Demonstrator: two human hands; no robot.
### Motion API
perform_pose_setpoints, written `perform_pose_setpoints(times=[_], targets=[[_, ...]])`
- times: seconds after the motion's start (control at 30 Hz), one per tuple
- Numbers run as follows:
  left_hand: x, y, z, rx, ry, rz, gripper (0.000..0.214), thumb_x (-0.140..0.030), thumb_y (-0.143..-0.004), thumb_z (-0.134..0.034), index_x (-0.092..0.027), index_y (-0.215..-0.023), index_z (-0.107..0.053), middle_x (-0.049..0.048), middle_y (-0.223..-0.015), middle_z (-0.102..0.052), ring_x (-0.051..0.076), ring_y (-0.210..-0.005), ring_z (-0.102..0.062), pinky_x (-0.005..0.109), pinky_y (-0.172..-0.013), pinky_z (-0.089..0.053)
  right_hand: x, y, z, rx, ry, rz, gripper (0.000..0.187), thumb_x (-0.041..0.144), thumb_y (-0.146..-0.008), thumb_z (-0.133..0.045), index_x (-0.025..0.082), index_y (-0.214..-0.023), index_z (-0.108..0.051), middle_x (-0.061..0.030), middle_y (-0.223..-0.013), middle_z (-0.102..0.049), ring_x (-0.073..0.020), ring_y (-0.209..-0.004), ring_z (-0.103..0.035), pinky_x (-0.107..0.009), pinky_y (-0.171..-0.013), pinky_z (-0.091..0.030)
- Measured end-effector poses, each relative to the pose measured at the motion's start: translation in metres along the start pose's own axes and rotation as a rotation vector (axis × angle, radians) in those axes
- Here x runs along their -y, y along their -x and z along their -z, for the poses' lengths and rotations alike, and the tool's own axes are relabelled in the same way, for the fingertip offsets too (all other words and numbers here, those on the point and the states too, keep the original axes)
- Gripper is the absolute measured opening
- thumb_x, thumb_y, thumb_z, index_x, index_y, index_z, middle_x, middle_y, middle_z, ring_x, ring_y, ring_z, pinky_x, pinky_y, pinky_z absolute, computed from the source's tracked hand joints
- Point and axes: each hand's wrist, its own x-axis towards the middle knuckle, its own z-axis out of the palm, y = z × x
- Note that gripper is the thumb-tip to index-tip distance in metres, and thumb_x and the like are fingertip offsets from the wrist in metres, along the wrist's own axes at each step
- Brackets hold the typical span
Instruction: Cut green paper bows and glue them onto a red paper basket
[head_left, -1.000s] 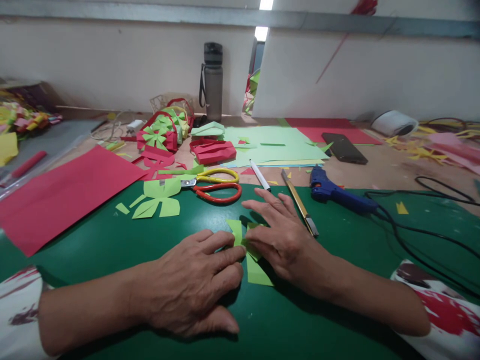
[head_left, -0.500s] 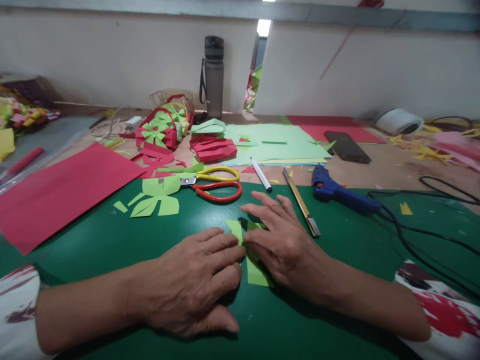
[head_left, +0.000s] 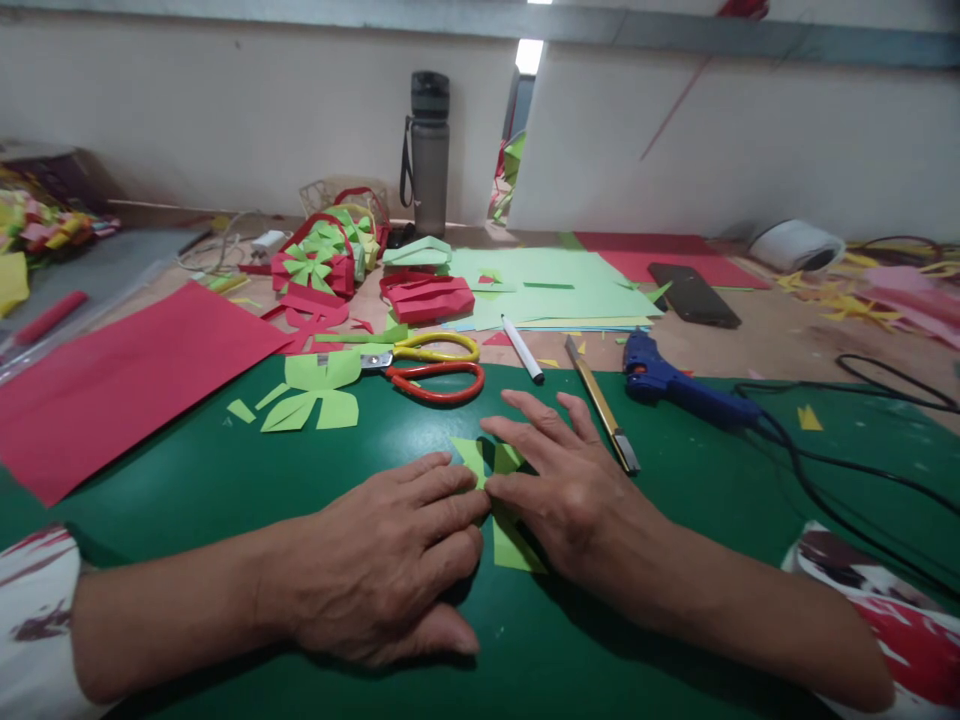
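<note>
Flat on the green mat [head_left: 225, 480] lies a light-green paper cutout [head_left: 517, 548], partly covered by both hands. My left hand [head_left: 401, 565] rests palm down over its left side, fingers stretched out and the thumb apart. My right hand [head_left: 570, 480] touches its right side with a fingertip near the middle, the other fingers spread and raised. Both hands are open and hold nothing. A similar petal-shaped green cutout [head_left: 337, 410] lies beyond my left hand, beside scissors [head_left: 436, 383] with one yellow and one red handle.
A yellow utility knife [head_left: 600, 400], a white marker [head_left: 522, 350] and a blue glue gun [head_left: 682, 388] with a black cord lie beyond my right hand. Red paper [head_left: 142, 380] is at left. Behind stand paper baskets [head_left: 315, 265], a grey bottle [head_left: 430, 160] and a dark phone [head_left: 694, 295].
My right hand's fingers have lifted and spread a little, uncovering more of the cutout's upper right part. My left hand has barely moved.
</note>
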Motion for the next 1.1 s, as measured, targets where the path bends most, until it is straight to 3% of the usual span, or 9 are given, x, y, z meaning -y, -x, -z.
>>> perform_pose_setpoints(times=[0.1, 0.23, 0.5, 0.77, 0.87, 1.0, 1.1], targets=[[0.0, 0.001, 0.0, -0.008, 0.012, -0.01, 0.044, -0.05, -0.096, -0.035, -0.012, -0.098, -0.058, 0.0146, -0.097, -0.063, 0.028, -0.103, -0.053, 0.046, -0.101, -0.037, 0.0, 0.002, 0.004, 0.063, 0.036, 0.011, 0.035, 0.003, -0.085, -0.044, 0.024, -0.094, -0.071, -0.0136, -0.131, -0.057, -0.0403, -0.133, -0.035, -0.071, -0.097, -0.026], [0.0, 0.003, -0.002, -0.022, 0.001, -0.022, 0.043, -0.046, -0.096, -0.036, -0.01, -0.098, -0.06, 0.0151, -0.102, -0.065, 0.029, -0.104, -0.053, 0.046, -0.103, -0.036, -0.005, 0.006, 0.005, 0.04, 0.1, 0.091, 0.035, 0.005, -0.08, -0.049, 0.026, -0.102, -0.067, -0.0131, -0.131, -0.057, -0.0391, -0.131, -0.038, -0.068, -0.098, -0.027], [0.0, 0.003, -0.001, -0.045, -0.04, -0.024, 0.034, -0.043, -0.095, -0.045, -0.013, -0.097, -0.061, 0.0127, -0.109, -0.066, 0.029, -0.109, -0.053, 0.049, -0.105, -0.031, -0.013, 0.005, 0.009, 0.087, 0.193, 0.276, 0.029, 0.015, -0.085, -0.05, 0.02, -0.111, -0.062, -0.0142, -0.128, -0.057, -0.0381, -0.128, -0.038, -0.067, -0.099, -0.026], [0.001, 0.004, -0.001, -0.219, -0.13, 0.024, 0.025, -0.034, -0.095, -0.046, -0.014, -0.086, -0.059, 0.0117, -0.095, -0.067, 0.028, -0.101, -0.056, 0.042, -0.089, -0.043, -0.014, 0.003, 0.012, 0.101, 0.214, 0.34, 0.025, 0.017, -0.087, -0.049, 0.014, -0.106, -0.066, -0.0163, -0.126, -0.058, -0.0378, -0.128, -0.038, -0.064, -0.1, -0.028], [0.002, 0.003, -0.001, -0.155, -0.091, 0.025, 0.031, -0.042, -0.094, -0.045, -0.015, -0.085, -0.055, 0.0119, -0.102, -0.065, 0.029, -0.106, -0.053, 0.043, -0.091, -0.042, -0.017, 0.003, 0.011, 0.125, 0.167, 0.315, 0.033, 0.011, -0.083, -0.049, 0.017, -0.113, -0.063, -0.0156, -0.128, -0.057, -0.0376, -0.128, -0.039, -0.065, -0.099, -0.028], [0.002, 0.0, -0.001, -0.032, -0.042, 0.036, 0.04, -0.052, -0.094, -0.037, -0.016, -0.087, -0.052, 0.0122, -0.108, -0.063, 0.03, -0.107, -0.05, 0.047, -0.094, -0.04, -0.021, 0.006, 0.009, 0.16, 0.097, 0.255, 0.058, 0.002, -0.072, -0.049, 0.024, -0.125, -0.056, -0.0144, -0.13, -0.054, -0.0379, -0.129, -0.038, -0.068, -0.098, -0.027], [0.002, -0.001, 0.0, 0.003, -0.03, 0.049, 0.047, -0.057, -0.094, -0.031, -0.016, -0.089, -0.052, 0.0127, -0.107, -0.063, 0.031, -0.106, -0.05, 0.048, -0.093, -0.039, -0.023, 0.01, 0.008, 0.139, 0.014, 0.184, 0.06, -0.003, -0.069, -0.046, 0.026, -0.12, -0.058, -0.0123, -0.13, -0.055, -0.0354, -0.131, -0.038, -0.068, -0.1, -0.025]])
